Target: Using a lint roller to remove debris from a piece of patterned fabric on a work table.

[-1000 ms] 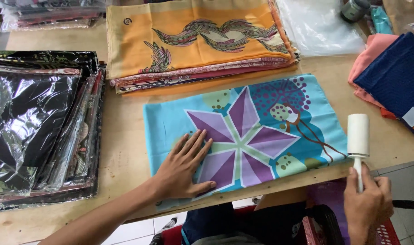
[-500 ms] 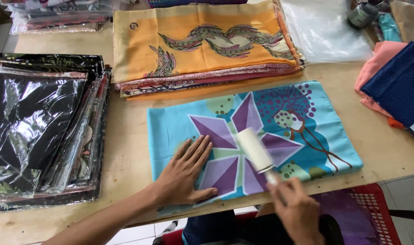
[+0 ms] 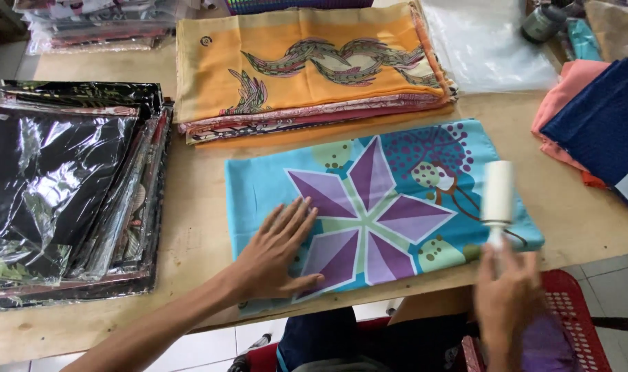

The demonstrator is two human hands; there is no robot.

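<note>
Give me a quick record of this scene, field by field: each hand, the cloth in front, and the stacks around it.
left hand: left hand flat, palm down, on the turquoise cloth
right hand: right hand grips the handle of a white lint roller, roller head over the cloth's right part
cloth: folded, turquoise with a purple star pattern, lying on the wooden table
far side: stack of folded orange cloths
left side: pile of plastic-wrapped dark cloths
right side: pink and navy folded cloths
</note>
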